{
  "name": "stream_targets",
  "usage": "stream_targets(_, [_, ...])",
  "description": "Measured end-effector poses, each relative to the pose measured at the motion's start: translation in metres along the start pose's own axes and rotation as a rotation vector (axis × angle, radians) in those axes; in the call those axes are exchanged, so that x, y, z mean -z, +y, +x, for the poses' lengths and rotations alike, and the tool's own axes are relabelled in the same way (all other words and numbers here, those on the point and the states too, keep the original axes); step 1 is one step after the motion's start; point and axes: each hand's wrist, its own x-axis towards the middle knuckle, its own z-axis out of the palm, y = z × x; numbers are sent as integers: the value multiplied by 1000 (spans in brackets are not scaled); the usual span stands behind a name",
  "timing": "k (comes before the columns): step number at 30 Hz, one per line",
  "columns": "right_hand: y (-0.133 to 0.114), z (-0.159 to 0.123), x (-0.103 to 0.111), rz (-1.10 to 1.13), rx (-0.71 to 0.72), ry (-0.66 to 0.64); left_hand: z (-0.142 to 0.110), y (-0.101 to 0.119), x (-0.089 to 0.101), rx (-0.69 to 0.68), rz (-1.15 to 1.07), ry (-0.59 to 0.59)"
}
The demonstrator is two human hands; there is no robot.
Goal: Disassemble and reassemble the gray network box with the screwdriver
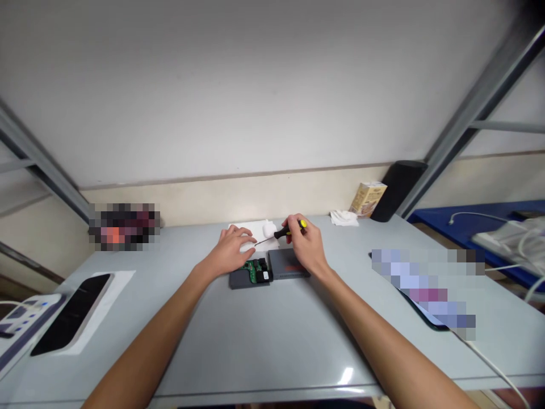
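My right hand [305,244] grips a screwdriver [281,232] with a black and yellow handle. Its thin shaft points left and down, over a white paper sheet [260,225]. Near the tip is my left hand [233,249], palm down, with its fingers apart; whether they touch the tip or something tiny is unclear. Below it lies a green circuit board [254,271] in a dark grey casing part [243,279], partly covered by that hand. Against its right side sits a dark grey box-shaped cover [283,263], just below my right hand. A small rounded white case [269,229] rests behind the shaft.
At left lie a black-screened phone [74,312] on white paper and a white power strip [29,321]. A lit, blurred-out device [419,292] with a white cable [489,358] is at right. Behind stand a carton [368,199], crumpled tissue [344,218] and a black cylinder [398,190].
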Motion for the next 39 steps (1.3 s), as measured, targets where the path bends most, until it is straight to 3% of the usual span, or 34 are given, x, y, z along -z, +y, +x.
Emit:
stream_targets(19, [-3,-8,-3,52,35,-72,-16,-1,10,15,-142,28])
stream_targets(32, [-2,-7,-1,106,62,42,-19,9,17,102,-295,39])
stream_targets(39, [-1,-7,-1,125,74,31,-19,10,18,104,-350,49])
